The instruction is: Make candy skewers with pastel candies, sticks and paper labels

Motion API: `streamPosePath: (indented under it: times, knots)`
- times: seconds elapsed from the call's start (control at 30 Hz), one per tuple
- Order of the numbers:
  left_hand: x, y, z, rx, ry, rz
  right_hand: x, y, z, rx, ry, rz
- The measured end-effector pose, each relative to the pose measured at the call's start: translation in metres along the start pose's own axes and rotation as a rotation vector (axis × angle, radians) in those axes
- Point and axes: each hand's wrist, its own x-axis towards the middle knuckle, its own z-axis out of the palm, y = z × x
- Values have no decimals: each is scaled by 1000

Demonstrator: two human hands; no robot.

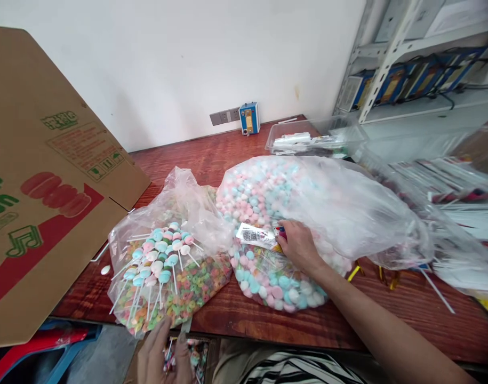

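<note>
My right hand (302, 244) closes its fingers on the end of a small white printed packet (256, 236). The packet lies over a big clear bag (263, 293) of pink, blue and white puffs. My left hand (161, 354), fingers apart and holding nothing, is at the table's front edge. Just beyond it is a clear bag (206, 277) of colourful ring-shaped pieces. Pastel lollipops (158, 256) on white sticks are heaped on that bag. A pale oval piece (105, 270) lies to its left.
A large cardboard box (47, 186) stands at the left. Behind the bags, a clear plastic bin (316, 133) holds white wrappers, and a blue device (249, 118) sits by the wall. Stacks of packaging (460, 186) are on the right. Below the table edge is a container of wrapped pieces (198, 354).
</note>
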Motion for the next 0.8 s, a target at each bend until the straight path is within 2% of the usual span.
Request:
streamPosePath:
  times: [0.03, 0.1, 0.17, 0.23, 0.27, 0.33, 0.4, 0.5, 0.57, 0.67, 0.8]
  knots:
    - [11, 17, 9, -122, -53, -13, -1, 0, 1, 11, 11, -5]
    - [29, 52, 30, -403, -183, -147, -2, -1, 1, 30, 23, -30]
    - [40, 85, 54, -708, -442, -364, -2, -2, 0, 44, 25, -72]
    - [48, 114, 80, -965, -769, -604, -2, -3, -5, 46, 32, -112]
    - [51, 127, 93, -1101, -884, -733, -2, -5, -8, 64, 44, -134]
    - [58, 148, 116, -1420, -1015, -970, -4, -8, -19, 180, 83, -165]
    - [65, 163, 135, -1727, -1003, -1118, -8, -12, -34, 407, 104, -141]
    - [76, 177, 152, -1948, -823, -1210, -14, -12, -57, 752, 44, 3]
    - [79, 181, 156, -1944, -708, -1221, -18, -8, -67, 910, 10, 92]
    - [80, 182, 154, -1816, -599, -1177, -25, -1, -71, 1036, -3, 168]
    - [79, 181, 151, -1651, -419, -1145, -36, -1, -64, 941, 27, 197]
